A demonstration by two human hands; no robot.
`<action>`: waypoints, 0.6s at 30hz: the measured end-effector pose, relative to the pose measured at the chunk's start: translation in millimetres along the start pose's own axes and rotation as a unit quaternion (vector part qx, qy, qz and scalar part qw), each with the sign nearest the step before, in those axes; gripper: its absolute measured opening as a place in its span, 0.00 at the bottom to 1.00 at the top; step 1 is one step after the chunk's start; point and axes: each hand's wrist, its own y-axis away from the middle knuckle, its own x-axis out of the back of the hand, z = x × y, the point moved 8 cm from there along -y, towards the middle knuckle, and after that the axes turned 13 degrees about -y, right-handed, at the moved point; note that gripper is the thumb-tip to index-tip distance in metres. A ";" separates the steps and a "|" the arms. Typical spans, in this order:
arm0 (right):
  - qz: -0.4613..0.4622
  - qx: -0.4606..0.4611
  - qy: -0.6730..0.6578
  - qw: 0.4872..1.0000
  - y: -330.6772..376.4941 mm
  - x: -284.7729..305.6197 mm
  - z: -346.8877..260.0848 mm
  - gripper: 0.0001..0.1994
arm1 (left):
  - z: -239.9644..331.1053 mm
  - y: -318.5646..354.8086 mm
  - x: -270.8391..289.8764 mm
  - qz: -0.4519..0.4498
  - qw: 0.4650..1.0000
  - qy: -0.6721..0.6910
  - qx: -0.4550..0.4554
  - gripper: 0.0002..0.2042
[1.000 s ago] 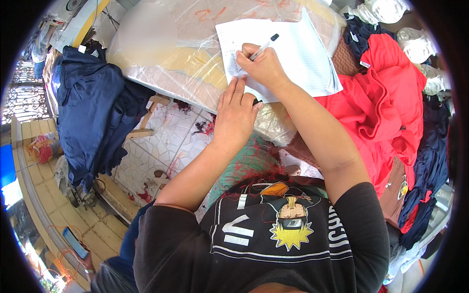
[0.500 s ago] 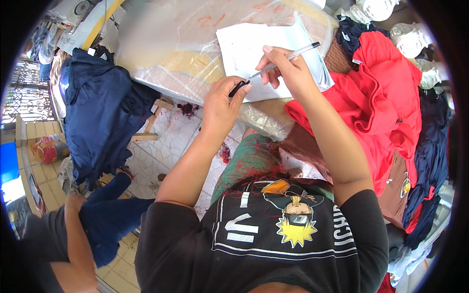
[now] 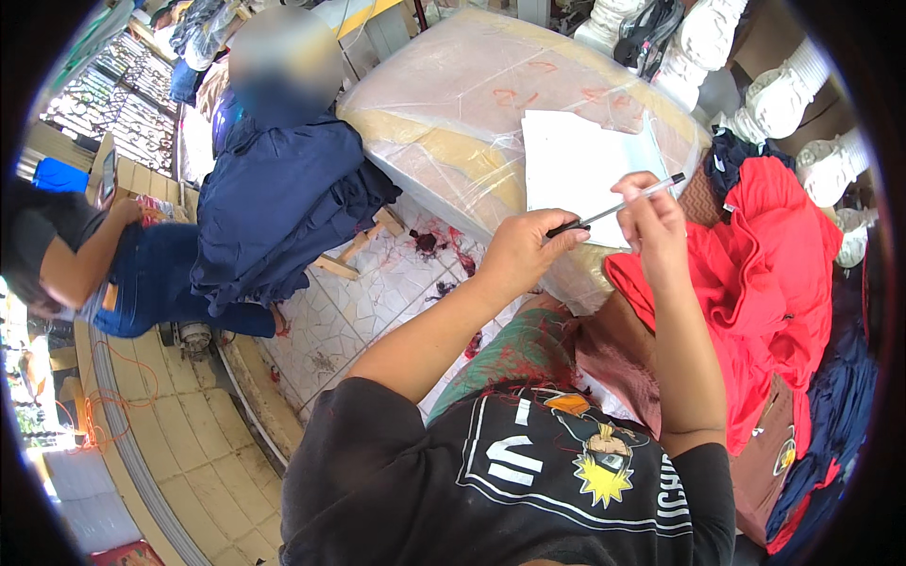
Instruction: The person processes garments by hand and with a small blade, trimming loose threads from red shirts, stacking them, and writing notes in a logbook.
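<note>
The left hand (image 3: 528, 250) pinched a black pen cap (image 3: 562, 229); the right hand (image 3: 653, 226), fingers curled, gripped a clear-barrelled pen (image 3: 609, 214) between them. A skewed push probably risked inking skin or dropping the cap onto the paper sheets (image 3: 571, 165) just beyond.

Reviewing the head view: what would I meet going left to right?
Another person's phone, heap of navy garments, left hand, right hand, red garment. The pen and paper sheets overlap the hands' span, so I left them out.

Yellowish floor tiles (image 3: 193, 443) lie near a bright ornate grille (image 3: 123, 85).
</note>
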 end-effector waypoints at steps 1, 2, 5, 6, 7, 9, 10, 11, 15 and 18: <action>-0.005 0.016 0.019 1.000 0.3 0.7 -4.6 0.07 | 3.8 -0.4 -0.3 -0.013 1.000 0.005 0.003 0.11; -0.003 0.030 0.039 0.999 5.5 6.7 -7.3 0.08 | 12.7 0.7 -3.1 -0.033 0.999 0.012 0.007 0.11; -0.024 0.065 0.050 0.996 17.8 2.5 -14.2 0.09 | 21.3 3.0 -6.9 -0.031 0.999 0.043 -0.007 0.11; -0.018 0.070 0.036 0.997 22.0 1.1 -15.6 0.09 | 23.5 3.4 -9.1 -0.024 0.998 0.057 -0.017 0.11; -0.012 0.075 0.021 0.997 24.7 1.7 -16.6 0.09 | 26.6 4.0 -12.0 -0.024 0.998 0.045 -0.021 0.11; -0.004 0.077 0.003 0.997 27.5 7.5 -15.0 0.08 | 34.3 2.1 -13.8 -0.019 0.999 0.018 -0.032 0.10; 0.003 0.060 0.008 0.998 28.8 15.8 -12.1 0.08 | 27.9 0.7 -24.7 -0.056 0.998 0.036 0.006 0.11; 0.007 0.043 0.009 0.999 28.7 22.8 -7.9 0.08 | 28.0 -1.3 -27.4 -0.059 0.998 0.018 -0.018 0.11; 0.080 0.029 0.053 0.995 17.6 67.1 -4.6 0.09 | 22.8 -33.4 1.2 0.058 0.985 -0.133 -0.097 0.21; 0.141 0.101 0.140 0.975 1.8 86.4 -2.4 0.10 | -63.1 -71.7 15.8 0.095 0.992 0.010 0.079 0.31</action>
